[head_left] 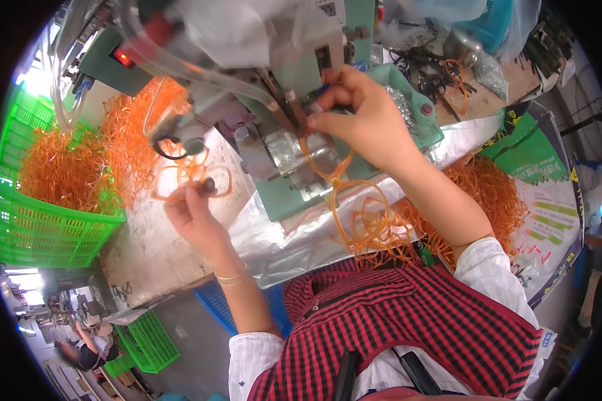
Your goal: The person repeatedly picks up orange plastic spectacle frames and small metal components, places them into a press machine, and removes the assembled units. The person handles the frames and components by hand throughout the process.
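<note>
My right hand [364,117] is raised at the green machine [294,190], thumb and fingers pinched together beside its upright metal tool. An amber-orange eyeglass frame [336,180] hangs from that pinch, one rim over the machine's base and the other above the foil-covered table edge. On the left, my left hand [197,217] pinches a second, paler orange eyeglass frame [230,182] between thumb and fingers, over the worktop. A small dark knob shows beside the left fingertips; whether it belongs to the frame I cannot tell. My right fingers partly hide the tool's contact point.
Orange frames are heaped on the worktop [134,160], in a green basket [60,224] at left and in a pile [485,200] at right. Clear tubes cross the machine's top. A green tray [421,113] holds small metal parts. Far lower left, another person works.
</note>
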A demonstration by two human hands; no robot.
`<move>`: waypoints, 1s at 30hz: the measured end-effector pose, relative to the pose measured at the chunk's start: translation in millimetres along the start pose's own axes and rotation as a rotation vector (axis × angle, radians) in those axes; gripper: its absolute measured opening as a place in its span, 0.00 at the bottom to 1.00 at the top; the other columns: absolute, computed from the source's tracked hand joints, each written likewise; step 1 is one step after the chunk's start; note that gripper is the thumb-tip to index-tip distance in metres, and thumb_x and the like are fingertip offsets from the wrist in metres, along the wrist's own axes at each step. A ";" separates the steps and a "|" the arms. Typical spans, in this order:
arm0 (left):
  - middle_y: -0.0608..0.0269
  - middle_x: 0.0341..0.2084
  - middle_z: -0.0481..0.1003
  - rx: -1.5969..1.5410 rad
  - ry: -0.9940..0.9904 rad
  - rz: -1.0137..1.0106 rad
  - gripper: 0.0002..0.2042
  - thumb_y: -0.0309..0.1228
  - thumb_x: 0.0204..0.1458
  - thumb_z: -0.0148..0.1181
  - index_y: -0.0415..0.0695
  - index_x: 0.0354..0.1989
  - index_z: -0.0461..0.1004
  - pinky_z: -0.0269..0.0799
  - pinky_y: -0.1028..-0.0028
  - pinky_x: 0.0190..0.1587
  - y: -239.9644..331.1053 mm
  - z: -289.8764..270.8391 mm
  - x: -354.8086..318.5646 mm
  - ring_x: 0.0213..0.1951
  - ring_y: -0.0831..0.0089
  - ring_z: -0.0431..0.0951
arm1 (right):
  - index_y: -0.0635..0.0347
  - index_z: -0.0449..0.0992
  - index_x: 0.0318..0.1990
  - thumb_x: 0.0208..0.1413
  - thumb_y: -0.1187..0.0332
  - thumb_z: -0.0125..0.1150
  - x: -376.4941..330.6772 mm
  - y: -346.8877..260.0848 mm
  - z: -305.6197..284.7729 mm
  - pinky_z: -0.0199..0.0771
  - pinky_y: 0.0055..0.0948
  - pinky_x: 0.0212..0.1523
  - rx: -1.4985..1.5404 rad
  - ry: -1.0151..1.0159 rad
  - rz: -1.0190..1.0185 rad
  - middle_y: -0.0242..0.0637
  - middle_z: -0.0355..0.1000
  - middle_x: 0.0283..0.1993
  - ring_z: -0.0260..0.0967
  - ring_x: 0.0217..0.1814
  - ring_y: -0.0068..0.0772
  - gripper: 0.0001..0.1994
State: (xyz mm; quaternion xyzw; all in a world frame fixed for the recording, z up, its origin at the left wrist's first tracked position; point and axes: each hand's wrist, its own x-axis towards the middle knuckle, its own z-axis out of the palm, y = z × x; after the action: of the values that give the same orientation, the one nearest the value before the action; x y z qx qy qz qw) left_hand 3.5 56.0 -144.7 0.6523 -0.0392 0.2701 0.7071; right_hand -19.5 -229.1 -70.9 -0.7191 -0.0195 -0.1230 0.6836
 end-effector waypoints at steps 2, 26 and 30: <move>0.52 0.39 0.75 -0.321 -0.172 0.242 0.06 0.24 0.63 0.52 0.37 0.45 0.67 0.80 0.68 0.46 50.6 28.4 10.2 0.39 0.66 0.78 | 0.64 0.72 0.51 0.46 0.75 0.68 0.1 -7.9 -2.6 0.70 0.22 0.38 0.031 -0.052 0.033 0.30 0.78 0.32 0.72 0.34 0.19 0.22; 0.62 0.43 0.82 0.274 -0.665 1.177 0.16 0.20 0.38 0.72 0.46 0.38 0.77 0.72 0.73 0.27 57.7 96.2 -33.0 0.28 0.67 0.73 | 0.59 0.81 0.35 0.47 0.74 0.65 -54.5 60.4 -96.5 0.72 0.39 0.48 -0.957 0.230 -0.022 0.41 0.75 0.40 0.72 0.45 0.46 0.07; 0.57 0.46 0.81 0.270 -0.644 0.953 0.18 0.18 0.42 0.68 0.44 0.44 0.76 0.75 0.69 0.38 60.1 84.6 -51.2 0.32 0.63 0.78 | 0.58 0.80 0.31 0.45 0.73 0.67 -48.2 71.2 -86.1 0.70 0.43 0.45 -1.169 0.291 -0.200 0.42 0.72 0.35 0.69 0.44 0.49 0.04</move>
State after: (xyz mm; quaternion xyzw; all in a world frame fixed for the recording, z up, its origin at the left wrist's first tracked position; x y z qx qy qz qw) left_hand -40.9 -40.6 -99.0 0.6962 -0.5059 0.3490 0.3709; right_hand -65.2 -312.0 -147.4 -0.9458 0.0773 -0.2739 0.1566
